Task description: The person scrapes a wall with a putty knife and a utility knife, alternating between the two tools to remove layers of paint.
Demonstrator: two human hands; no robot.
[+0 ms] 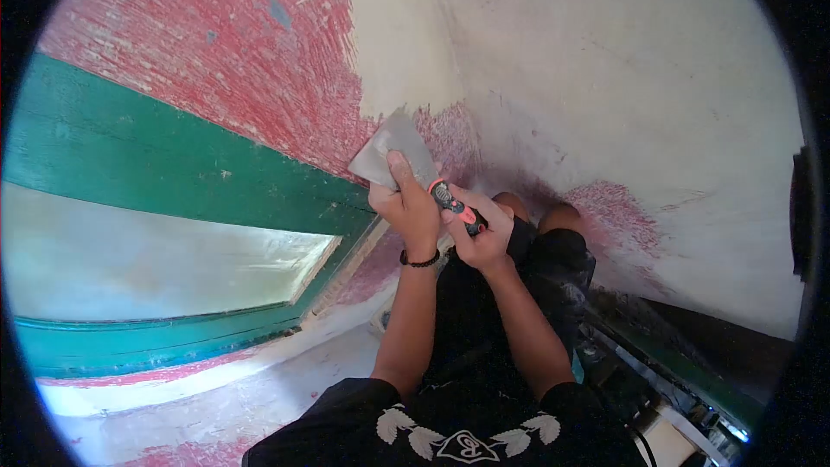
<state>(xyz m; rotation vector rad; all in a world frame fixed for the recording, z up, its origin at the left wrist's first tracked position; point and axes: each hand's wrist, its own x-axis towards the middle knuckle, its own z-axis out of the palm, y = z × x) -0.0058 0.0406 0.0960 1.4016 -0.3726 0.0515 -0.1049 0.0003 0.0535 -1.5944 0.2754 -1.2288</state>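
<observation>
Scraper (pixel 399 149) in both hands, out in front of the person's lap, its broad metal blade near the right-hand end of the green frame and its handle slanting down to the right. From where I stand, the frame (pixel 156 125) fills the far left, chipped in places, with a pale panel (pixel 156 251) set inside it. Above its upper edge spreads a rough red patch (pixel 233 43) of wall, scored with pale streaks, which meets smooth cream wall (pixel 393 35) just above the blade. I can't tell whether the blade touches the wall.

The left hand (pixel 411 212), a dark beaded bracelet (pixel 420 259) at its wrist, has one finger laid flat on the blade and the others bent; whether those grip anything is hidden from me. Just beside it, the right hand (pixel 484 229) has its fingers closed around the black-and-red handle (pixel 458 207), whose butt shows.

Below are the person's black shirt (pixel 484 419) with its white print, and bent knees (pixel 562 218). Right of the knees, another red patch (pixel 616 212) marks the pale wall. Dark clutter (pixel 683 406) lies at the lower right.
</observation>
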